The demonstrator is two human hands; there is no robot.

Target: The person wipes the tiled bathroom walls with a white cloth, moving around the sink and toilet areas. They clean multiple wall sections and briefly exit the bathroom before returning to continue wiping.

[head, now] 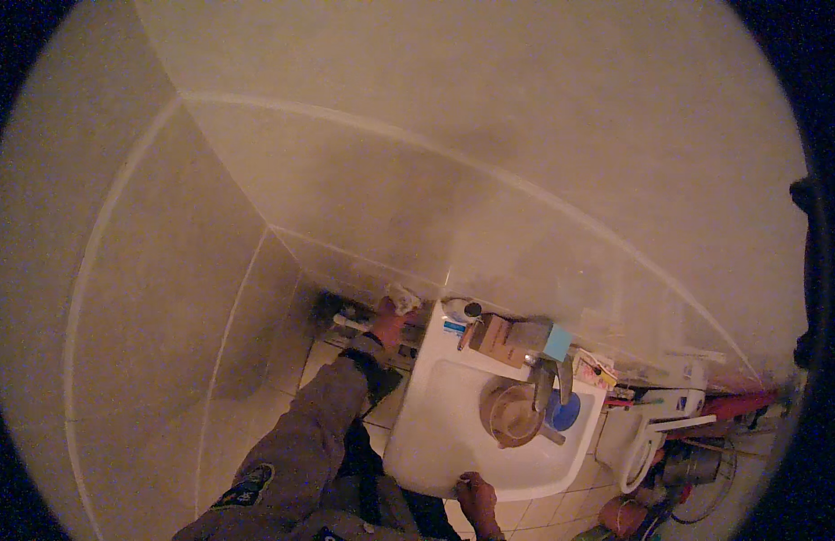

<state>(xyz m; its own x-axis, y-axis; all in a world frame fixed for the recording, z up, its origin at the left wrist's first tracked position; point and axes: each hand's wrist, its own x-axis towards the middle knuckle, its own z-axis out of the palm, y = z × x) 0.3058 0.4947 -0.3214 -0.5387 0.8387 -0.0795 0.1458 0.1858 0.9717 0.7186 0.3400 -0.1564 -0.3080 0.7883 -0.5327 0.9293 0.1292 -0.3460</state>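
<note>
My left hand (pixel 389 326) reaches down to the left of the white washbasin (pixel 424 399), close to a crumpled pale cloth or paper (pixel 404 297) at the wall's foot. Whether its fingers hold anything is too dark to tell. My right hand (pixel 475 497) rests on the basin's front rim, its fingers curled over the edge. Inside the basin a brownish see-through bowl or jug (pixel 515 412) stands below the metal faucet (pixel 544 385), beside a blue cup (pixel 564 411). Cardboard boxes (pixel 502 339), one with a light blue end, lie along the back ledge.
A white bottle with a dark cap (pixel 471 310) stands at the basin's back left corner. Right of the basin are a toilet with a white seat (pixel 637 463), a metal bucket (pixel 691 466) and a reddish pot (pixel 622 515). Tiled walls rise behind and to the left.
</note>
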